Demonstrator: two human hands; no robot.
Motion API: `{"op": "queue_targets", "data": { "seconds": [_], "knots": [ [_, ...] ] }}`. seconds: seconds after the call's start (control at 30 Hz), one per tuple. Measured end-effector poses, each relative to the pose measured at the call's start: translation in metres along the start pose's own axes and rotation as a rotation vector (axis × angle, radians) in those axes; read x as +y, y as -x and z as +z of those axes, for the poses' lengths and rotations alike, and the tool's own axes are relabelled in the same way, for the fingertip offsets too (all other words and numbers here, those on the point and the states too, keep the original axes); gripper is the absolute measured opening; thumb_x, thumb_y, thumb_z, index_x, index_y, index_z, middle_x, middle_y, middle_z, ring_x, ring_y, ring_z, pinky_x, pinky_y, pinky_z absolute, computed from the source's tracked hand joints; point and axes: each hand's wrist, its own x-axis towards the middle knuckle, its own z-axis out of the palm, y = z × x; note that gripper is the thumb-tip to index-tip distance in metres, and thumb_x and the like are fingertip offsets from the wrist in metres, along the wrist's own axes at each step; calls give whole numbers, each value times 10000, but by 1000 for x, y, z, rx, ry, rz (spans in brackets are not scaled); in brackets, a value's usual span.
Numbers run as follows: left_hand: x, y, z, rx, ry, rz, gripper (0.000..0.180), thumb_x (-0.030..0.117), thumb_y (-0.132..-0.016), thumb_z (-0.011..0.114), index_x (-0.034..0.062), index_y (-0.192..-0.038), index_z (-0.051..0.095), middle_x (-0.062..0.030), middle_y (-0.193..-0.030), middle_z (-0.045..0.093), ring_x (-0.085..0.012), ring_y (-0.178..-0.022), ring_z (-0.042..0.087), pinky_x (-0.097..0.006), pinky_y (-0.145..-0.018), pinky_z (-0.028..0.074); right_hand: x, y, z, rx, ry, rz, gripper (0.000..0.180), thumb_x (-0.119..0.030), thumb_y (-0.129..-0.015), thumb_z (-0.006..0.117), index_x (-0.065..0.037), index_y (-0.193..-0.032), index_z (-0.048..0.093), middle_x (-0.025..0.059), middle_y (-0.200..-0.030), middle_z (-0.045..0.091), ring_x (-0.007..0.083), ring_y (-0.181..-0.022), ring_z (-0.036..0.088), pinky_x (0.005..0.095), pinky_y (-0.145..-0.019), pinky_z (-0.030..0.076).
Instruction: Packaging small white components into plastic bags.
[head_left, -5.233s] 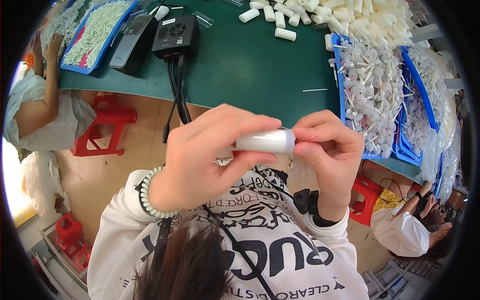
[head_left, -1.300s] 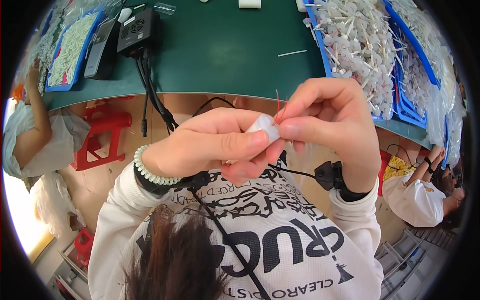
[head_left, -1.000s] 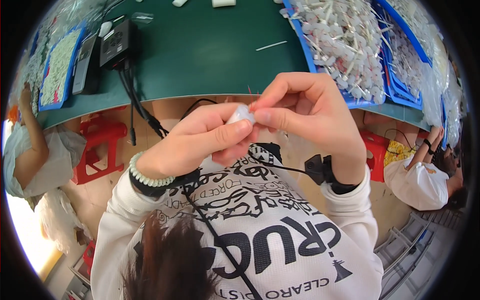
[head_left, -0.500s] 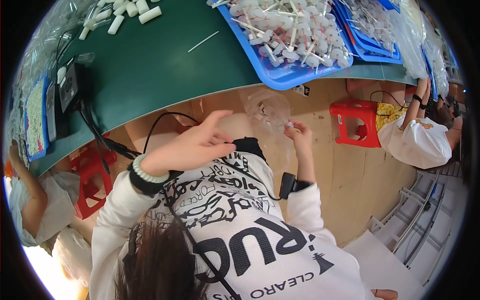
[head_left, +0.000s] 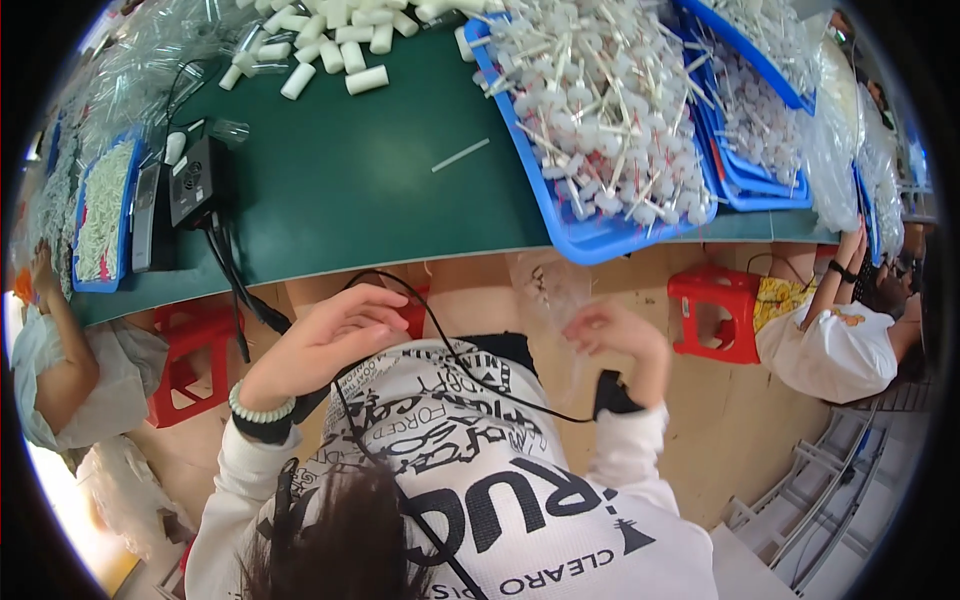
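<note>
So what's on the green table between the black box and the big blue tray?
In the head view, only a thin white stick lies on the table between the black box and the blue tray; the rest is bare green.

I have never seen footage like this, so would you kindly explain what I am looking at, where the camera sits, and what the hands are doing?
There is no machine: a person wears a wide fisheye camera on the head, looking down, so straight edges bend. The left hand is open and holds nothing, hovering above the lap. The right hand pinches a clear crinkled plastic bag below the table edge. On the dark green table lie a blue tray of white stick-handled parts, short white cylinders and a black box with cables. Other people sit at either side.
</note>
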Motion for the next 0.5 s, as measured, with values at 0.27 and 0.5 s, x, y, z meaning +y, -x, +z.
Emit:
{"op": "queue_targets", "data": {
  "seconds": [0.27,0.5],
  "knots": [
    [53,8,-2,76,-109,167,343,68,-875,485,-10,-1208,483,-99,-1071,591,-156,-1031,544,-293,-935,394,-190,83,-7,1001,657,-926,144,-27,-735,671,-31,-878,652,37,-778,612,120,-685,574,255,-600,426],
    [37,18,-14,109,-67,256,284,108,-899,521,3,-1163,515,-86,-1018,615,-141,-974,568,-284,-874,432,-200,49,-35,945,848,-1035,90,-41,-763,623,-52,-852,632,85,-740,583,203,-620,580,308,-561,445]
  ]
}}
